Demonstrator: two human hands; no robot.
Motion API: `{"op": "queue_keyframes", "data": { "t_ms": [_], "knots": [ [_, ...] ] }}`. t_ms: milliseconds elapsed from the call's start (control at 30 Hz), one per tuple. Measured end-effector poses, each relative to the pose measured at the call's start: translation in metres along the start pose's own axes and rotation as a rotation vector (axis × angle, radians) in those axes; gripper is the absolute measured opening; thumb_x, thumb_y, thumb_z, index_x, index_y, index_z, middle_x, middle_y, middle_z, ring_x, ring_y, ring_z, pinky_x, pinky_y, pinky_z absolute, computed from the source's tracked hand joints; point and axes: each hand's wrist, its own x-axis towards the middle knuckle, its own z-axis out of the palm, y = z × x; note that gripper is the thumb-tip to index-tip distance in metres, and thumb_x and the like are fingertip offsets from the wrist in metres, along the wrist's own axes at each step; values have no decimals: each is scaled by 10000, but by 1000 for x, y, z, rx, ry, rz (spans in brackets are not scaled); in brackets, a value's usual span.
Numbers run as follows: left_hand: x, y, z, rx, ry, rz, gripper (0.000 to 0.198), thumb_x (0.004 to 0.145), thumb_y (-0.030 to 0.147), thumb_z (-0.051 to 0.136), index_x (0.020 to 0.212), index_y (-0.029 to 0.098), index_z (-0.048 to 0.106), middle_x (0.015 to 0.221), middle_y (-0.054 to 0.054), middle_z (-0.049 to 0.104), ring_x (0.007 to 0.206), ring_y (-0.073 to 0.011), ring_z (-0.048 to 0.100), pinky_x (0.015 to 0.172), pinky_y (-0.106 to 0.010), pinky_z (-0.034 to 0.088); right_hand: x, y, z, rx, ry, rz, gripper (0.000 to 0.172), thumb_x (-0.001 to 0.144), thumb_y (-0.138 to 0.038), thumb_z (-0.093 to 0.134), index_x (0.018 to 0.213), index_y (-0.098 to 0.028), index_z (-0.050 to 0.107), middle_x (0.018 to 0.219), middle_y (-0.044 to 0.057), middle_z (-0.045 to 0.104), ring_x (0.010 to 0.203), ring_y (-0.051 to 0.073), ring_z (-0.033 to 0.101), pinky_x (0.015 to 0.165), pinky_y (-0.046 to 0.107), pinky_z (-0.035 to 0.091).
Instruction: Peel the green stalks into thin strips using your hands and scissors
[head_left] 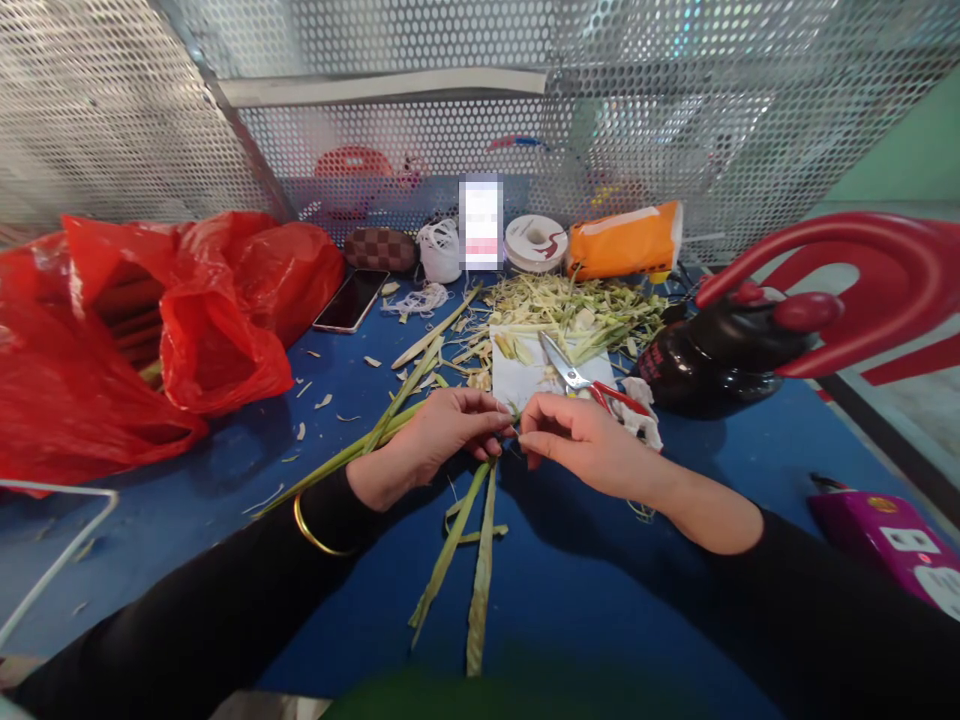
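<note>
My left hand (439, 437) is closed in a pinch at the top ends of two long green leaf strips (481, 565), which hang down toward me over the blue table. Right beside it, my right hand (581, 440) is also pinched shut, its fingertips nearly touching the left ones. What sits between the right fingertips is too small to make out. Longer green stalks (397, 400) lie under and beyond my left wrist. Behind my right hand, red-handled scissors (574, 375) rest partly spread on a white paper (514, 380).
Cut plant scraps (592, 300) are heaped at the back. Red plastic bags (240, 300) fill the left, near a phone (352, 300). Toward the back stand a white spool (536, 243) and an orange packet (626, 240). A dark bottle (712, 350) and a purple box (885, 535) are at right.
</note>
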Motion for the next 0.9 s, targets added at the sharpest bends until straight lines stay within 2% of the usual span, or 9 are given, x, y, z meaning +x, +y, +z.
{"op": "queue_keyframes", "data": {
  "t_ms": [100, 167, 200, 267, 367, 500, 633, 767, 900],
  "knots": [
    [0, 0, 1, 2, 23, 10, 83, 735, 186, 670, 774, 121, 638, 677, -23, 677, 491, -62, 583, 469, -162, 468, 3, 6, -1, 48, 173, -15, 36, 855, -237, 534, 853, -202, 525, 719, -21, 602, 642, 133, 621, 617, 274, 478],
    [-1, -1, 2, 18, 33, 17, 79, 726, 183, 670, 759, 121, 633, 688, -32, 684, 488, -64, 581, 457, -162, 457, 6, 9, 1, 88, 283, 9, 79, 861, -218, 501, 938, -205, 514, 831, 3, 621, 632, 126, 636, 580, 266, 495],
    [-2, -1, 3, 31, 35, 21, 76, 723, 181, 668, 746, 121, 629, 675, -32, 682, 484, -64, 577, 452, -161, 449, 7, 10, 3, 110, 297, 27, 113, 862, -199, 477, 970, -204, 507, 888, 20, 629, 625, 122, 639, 562, 264, 500],
    [-3, -1, 4, 62, 27, 35, 71, 719, 179, 664, 725, 124, 619, 641, -26, 671, 481, -67, 573, 448, -159, 437, 9, 13, 9, 149, 256, 53, 175, 854, -153, 434, 1010, -201, 499, 953, 43, 634, 615, 118, 640, 542, 263, 510],
    [-2, -2, 3, 113, 3, 61, 73, 713, 183, 662, 708, 133, 610, 590, -8, 652, 484, -76, 574, 452, -165, 432, 9, 16, 18, 124, 197, 65, 218, 842, -117, 415, 1020, -201, 506, 916, 39, 646, 614, 122, 636, 547, 265, 519],
    [-1, -5, 0, 242, 26, 114, 76, 709, 201, 657, 688, 141, 616, 536, 14, 617, 494, -90, 574, 472, -179, 428, 7, 20, 21, 56, 184, 55, 220, 840, -99, 415, 1008, -205, 510, 876, 29, 650, 623, 126, 643, 554, 256, 517],
    [-3, -5, -2, 528, 102, 303, 58, 718, 195, 620, 701, 157, 660, 598, 6, 651, 547, -103, 580, 509, -194, 406, 7, 20, 20, 20, 193, 51, 207, 841, -95, 425, 997, -202, 512, 856, 28, 661, 623, 125, 650, 564, 252, 523],
    [-9, -4, 1, 871, 235, 478, 114, 737, 166, 572, 723, 186, 683, 640, 12, 667, 589, -111, 581, 543, -207, 371, 8, 19, 19, 2, 214, 65, 194, 837, -85, 436, 974, -197, 516, 882, 40, 680, 609, 121, 653, 564, 250, 524],
    [-11, -5, 3, 1094, 292, 553, 118, 748, 161, 555, 730, 197, 666, 635, 10, 658, 578, -119, 562, 542, -223, 332, 8, 21, 20, -5, 213, 56, 180, 842, -99, 450, 977, -201, 512, 905, 45, 686, 610, 122, 656, 573, 254, 525]
  ]
}}
